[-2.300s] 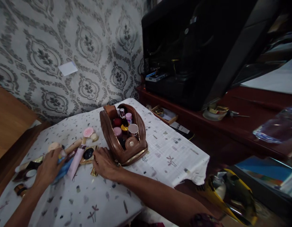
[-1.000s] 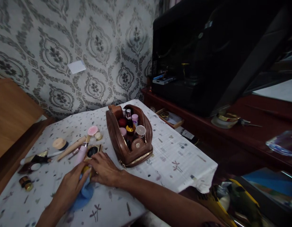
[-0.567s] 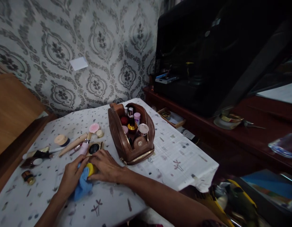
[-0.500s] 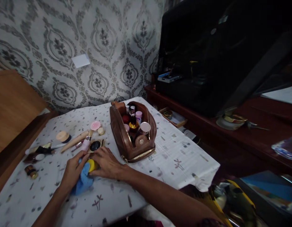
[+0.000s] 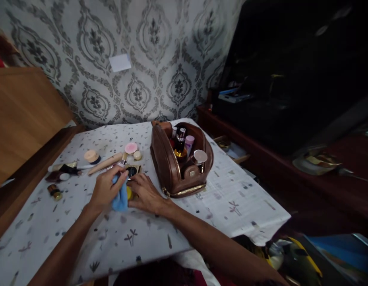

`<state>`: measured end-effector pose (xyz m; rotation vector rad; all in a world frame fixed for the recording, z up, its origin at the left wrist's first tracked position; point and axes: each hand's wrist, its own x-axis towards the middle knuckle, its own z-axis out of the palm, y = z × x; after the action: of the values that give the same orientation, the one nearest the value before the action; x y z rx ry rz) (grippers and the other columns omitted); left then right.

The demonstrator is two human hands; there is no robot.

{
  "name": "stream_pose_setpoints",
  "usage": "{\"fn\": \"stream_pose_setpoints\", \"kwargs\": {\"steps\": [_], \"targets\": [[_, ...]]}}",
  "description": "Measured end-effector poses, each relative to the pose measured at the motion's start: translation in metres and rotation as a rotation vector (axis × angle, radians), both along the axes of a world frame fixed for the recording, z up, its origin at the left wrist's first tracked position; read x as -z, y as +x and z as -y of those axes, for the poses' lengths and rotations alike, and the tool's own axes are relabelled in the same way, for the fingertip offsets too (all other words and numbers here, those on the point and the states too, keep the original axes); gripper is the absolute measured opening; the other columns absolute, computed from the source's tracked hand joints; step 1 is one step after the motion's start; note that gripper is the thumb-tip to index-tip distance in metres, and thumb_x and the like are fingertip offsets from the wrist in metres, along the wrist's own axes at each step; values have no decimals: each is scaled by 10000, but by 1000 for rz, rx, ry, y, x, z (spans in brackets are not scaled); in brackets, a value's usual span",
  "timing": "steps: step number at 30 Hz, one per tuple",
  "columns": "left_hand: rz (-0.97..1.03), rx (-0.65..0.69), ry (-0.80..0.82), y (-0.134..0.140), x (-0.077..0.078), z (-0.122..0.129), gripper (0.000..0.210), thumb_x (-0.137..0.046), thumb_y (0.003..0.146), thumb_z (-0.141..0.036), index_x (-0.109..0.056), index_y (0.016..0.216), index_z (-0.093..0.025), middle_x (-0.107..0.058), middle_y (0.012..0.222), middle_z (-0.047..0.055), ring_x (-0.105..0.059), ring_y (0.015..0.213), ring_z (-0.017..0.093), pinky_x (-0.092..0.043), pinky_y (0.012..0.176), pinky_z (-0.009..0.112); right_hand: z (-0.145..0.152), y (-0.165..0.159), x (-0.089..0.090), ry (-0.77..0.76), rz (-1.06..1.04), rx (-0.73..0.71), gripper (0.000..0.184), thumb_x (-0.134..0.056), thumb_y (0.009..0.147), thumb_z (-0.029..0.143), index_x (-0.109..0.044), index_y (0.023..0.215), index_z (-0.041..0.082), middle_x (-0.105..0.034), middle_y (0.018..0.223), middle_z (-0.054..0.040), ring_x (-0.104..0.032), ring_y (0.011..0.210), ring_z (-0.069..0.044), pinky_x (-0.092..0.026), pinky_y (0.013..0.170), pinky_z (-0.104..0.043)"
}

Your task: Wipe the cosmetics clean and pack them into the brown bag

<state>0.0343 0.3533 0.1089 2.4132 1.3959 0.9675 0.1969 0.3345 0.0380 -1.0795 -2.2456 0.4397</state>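
My left hand (image 5: pixel 104 188) is closed around a light blue cloth (image 5: pixel 120 199), which hangs below its fingers. Against the cloth, my right hand (image 5: pixel 148 196) grips a small item with a yellow round end (image 5: pixel 129 193); the fingers hide most of it. Just beyond the fingertips lies a dark round compact (image 5: pixel 131 171). To the right of my hands stands an unzipped brown cosmetic bag (image 5: pixel 163 165). Inside it are a dark bottle with an amber base (image 5: pixel 180 152), a lilac tube (image 5: pixel 189 143) and a round-lidded container (image 5: pixel 200 156).
Cosmetics lie on the patterned tablecloth (image 5: pixel 154 242): a pink round case (image 5: pixel 131 148), a small cream jar (image 5: pixel 137 155), a beige-lidded jar (image 5: pixel 91 155) and a small brown bottle (image 5: pixel 54 192). A large black screen (image 5: pixel 279 79) stands on the right. A patterned wall rises behind.
The view has swung left, so things appear farther right. Both hands have shifted slightly away from me with the cloth and the yellow-ended item still held. The bag stays in place.
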Motion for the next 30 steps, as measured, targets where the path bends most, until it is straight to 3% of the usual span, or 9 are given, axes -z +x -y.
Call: {"fn": "stream_pose_setpoints", "kwargs": {"steps": [4,7,11,14,17,19,23,27,30], "targets": [[-95,211,150,31,-17,0,338,-425,990,-340,-654,1200,-207,-680,1011,53,-640,940,195,-486,835,291,17,7,-24,73,110,36,417,-719,841,394,-658,1117,87,-586,1223,-190,-480,1168,-308,-436,1007,-446],[-220,335,257,51,-25,1,412,-362,1018,-255,-563,1377,-272,-612,1041,50,-608,898,166,-476,765,257,37,28,-53,86,231,-48,175,-630,908,287,-696,949,130,-681,1028,-122,-584,980,-246,-486,905,-377],[-351,407,274,66,-25,-1,481,-364,1014,-230,-441,1474,-350,-559,1052,36,-560,766,136,-439,635,224,59,79,-107,9,197,-195,130,-603,902,174,-669,791,161,-691,818,-20,-611,778,-151,-477,746,-267],[-407,424,287,72,-19,-2,445,-370,1008,-231,-501,1427,-305,-559,1033,51,-559,749,144,-439,615,232,51,118,-148,-7,64,-39,251,-490,971,183,-678,808,153,-679,783,16,-602,703,-102,-448,686,-222],[-375,400,333,78,-11,-1,434,-354,1020,-245,-494,1428,-290,-563,962,39,-581,761,148,-454,624,229,17,142,-170,70,151,299,246,-489,972,193,-711,892,122,-680,757,7,-619,703,-116,-434,676,-224],[-341,395,339,81,-6,0,451,-356,1021,-250,-449,1460,-290,-570,927,27,-599,765,146,-465,627,223,-14,147,-171,86,366,396,199,-539,925,140,-734,902,108,-715,815,-38,-650,772,-160,-440,710,-256],[-270,408,369,82,2,3,451,-357,1024,-246,-417,1470,-264,-617,918,28,-642,806,160,-490,647,233,-65,141,-154,-74,666,203,120,-639,831,98,-750,878,99,-750,923,-113,-681,866,-218,-463,732,-283],[-213,432,340,82,6,4,444,-381,1023,-244,-414,1466,-259,-660,917,26,-670,823,166,-509,672,243,-90,133,-131,-153,568,199,63,-774,706,85,-727,748,85,-744,837,-63,-666,831,-155,-467,758,-223],[-154,455,318,84,7,3,432,-390,1019,-231,-432,1449,-242,-678,903,22,-677,792,155,-510,669,238,-99,133,-115,-75,400,407,190,-650,879,206,-708,829,31,-709,866,-16,-633,834,-89,-458,773,-183]]}}
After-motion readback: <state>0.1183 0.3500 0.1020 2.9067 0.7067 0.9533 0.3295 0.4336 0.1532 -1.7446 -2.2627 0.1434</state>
